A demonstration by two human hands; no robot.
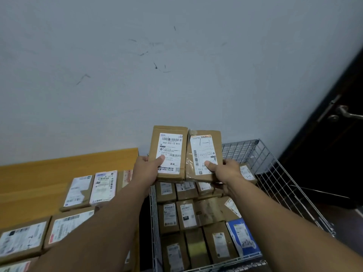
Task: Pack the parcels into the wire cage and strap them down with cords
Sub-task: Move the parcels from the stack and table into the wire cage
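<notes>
My left hand (146,169) grips a brown cardboard parcel (169,142) with a white label, thumb pressed on the label. My right hand (225,171) grips a second brown parcel (204,142) the same way. Both parcels are held side by side, upright, above the far end of the wire cage (275,173). Inside the cage lie several labelled brown parcels (186,214) packed in rows, plus a blue one (242,236) at the near right. No cord is in view.
A wooden table (39,179) on the left carries several more labelled parcels (78,191). A grey wall stands behind. A dark door (334,144) with a metal handle (345,113) is at the right, close to the cage.
</notes>
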